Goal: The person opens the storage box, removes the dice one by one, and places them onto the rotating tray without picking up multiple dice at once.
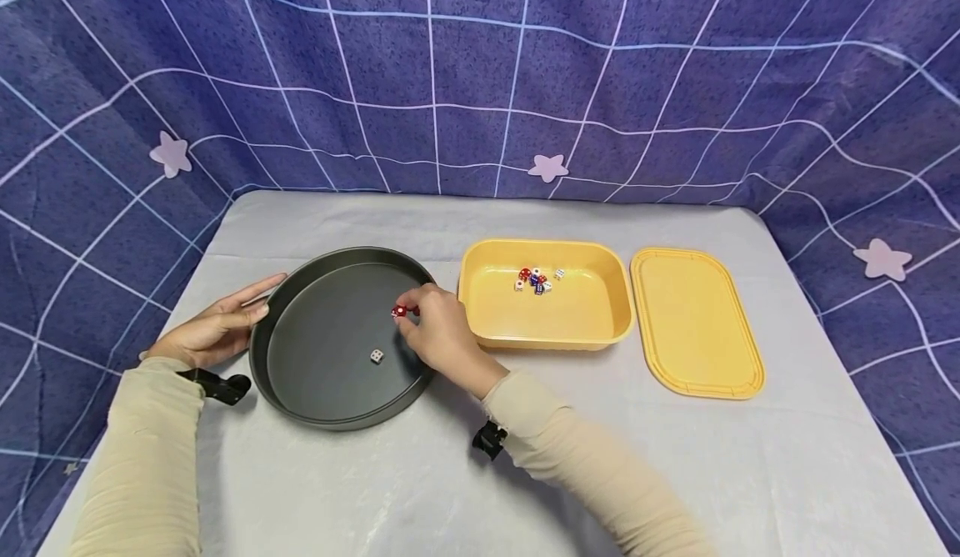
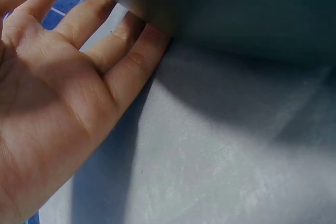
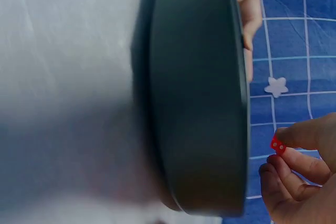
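A round dark grey pan [image 1: 330, 344] stands at the left of the table. My left hand [image 1: 213, 328] rests against the pan's left outer wall with mostly straight fingers; the left wrist view shows the fingertips [image 2: 152, 38] meeting the dark wall. Over the pan's right inner side, my right hand [image 1: 444, 336] pinches a red die [image 3: 277, 144] between thumb and forefinger. A second spot of red shows between its fingers in the head view. One white die [image 1: 377, 356] lies on the pan's floor, just below the pinching fingers.
Right of the pan sits a yellow rectangular tub [image 1: 540, 338] holding several red, white and blue dice [image 1: 536, 280]. A yellow lid [image 1: 697, 323] lies flat beside it. Behind the grey-white tablecloth [image 1: 600, 457] hangs a blue checked curtain [image 1: 480, 73] with pale stars.
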Motion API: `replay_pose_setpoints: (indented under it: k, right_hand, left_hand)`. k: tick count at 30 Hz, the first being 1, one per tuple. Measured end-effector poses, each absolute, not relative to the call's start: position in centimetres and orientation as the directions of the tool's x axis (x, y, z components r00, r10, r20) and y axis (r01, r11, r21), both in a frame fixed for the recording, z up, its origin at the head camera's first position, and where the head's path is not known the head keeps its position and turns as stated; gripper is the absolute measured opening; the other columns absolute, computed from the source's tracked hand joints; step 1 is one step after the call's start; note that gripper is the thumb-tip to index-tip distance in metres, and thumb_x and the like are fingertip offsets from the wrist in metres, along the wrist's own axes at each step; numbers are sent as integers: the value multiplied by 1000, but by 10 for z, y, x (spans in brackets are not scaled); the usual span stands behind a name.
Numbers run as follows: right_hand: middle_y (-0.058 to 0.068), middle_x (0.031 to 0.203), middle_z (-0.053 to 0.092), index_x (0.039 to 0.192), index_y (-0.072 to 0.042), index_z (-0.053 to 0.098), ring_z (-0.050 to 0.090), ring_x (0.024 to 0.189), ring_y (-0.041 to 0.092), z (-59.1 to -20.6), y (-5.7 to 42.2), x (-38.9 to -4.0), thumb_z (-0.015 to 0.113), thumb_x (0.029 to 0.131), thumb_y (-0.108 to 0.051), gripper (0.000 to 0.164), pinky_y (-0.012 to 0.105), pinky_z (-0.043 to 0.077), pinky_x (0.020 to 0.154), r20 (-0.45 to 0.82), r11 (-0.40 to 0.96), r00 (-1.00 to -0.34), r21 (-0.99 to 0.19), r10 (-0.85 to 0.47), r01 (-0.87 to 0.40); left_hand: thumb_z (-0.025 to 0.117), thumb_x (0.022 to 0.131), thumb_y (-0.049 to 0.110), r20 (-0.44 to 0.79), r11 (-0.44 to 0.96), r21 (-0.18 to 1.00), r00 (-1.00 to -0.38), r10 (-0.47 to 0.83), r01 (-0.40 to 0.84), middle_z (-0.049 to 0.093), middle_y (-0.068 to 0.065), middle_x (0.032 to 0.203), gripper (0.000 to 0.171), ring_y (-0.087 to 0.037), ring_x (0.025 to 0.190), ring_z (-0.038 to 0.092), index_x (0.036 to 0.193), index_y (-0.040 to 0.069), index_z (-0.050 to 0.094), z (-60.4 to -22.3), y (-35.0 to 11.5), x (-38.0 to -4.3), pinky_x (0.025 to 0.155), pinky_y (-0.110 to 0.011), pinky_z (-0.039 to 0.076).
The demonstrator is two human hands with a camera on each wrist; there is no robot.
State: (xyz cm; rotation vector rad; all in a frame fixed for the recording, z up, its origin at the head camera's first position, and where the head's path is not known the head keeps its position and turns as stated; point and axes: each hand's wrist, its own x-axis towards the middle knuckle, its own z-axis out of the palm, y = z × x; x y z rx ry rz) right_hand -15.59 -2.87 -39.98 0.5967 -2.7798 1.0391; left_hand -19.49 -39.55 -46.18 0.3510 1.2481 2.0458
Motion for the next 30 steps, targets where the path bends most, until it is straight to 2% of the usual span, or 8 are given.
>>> replay_pose_setpoints:
  k: [7,19,26,30]
  right_hand:
    - [-1,90,66,94,-14,74,60,79,10,-415,-39,-150,74,84,-16,10,21,45,69,239,690,-907,-591,-346,-419]
    - [0,92,66,95,-13,74,63,91,15,-430,-49,-143,73,84,-17,12,27,50,82,276,734,-872,-472,-403,-489]
    - [-2,92,65,94,-15,74,62,89,16,-434,-53,-141,72,85,-19,10,27,49,81,269,776,-865,-384,-424,-500]
    - [-3,91,65,91,-17,73,61,87,16,-436,-55,-139,71,86,-23,8,28,51,76,263,812,-870,-322,-417,-487]
  left_hand:
    - [22,104,-3,-113,-301,852,-712,693,-428,53,0,138,58,-15,117,57,155,23,17,-463,-397,-195,95,-32,48]
    - [22,104,-2,-109,-289,863,-711,695,-415,54,-1,136,57,-15,116,57,154,24,21,-462,-395,-194,94,-32,49]
    - [23,104,-2,-128,-274,868,-719,683,-415,56,-1,133,57,-14,113,58,154,25,21,-461,-394,-194,93,-31,50]
    - [22,104,-2,-125,-274,869,-718,684,-412,56,-1,133,57,-13,113,58,154,25,20,-462,-394,-193,93,-31,50]
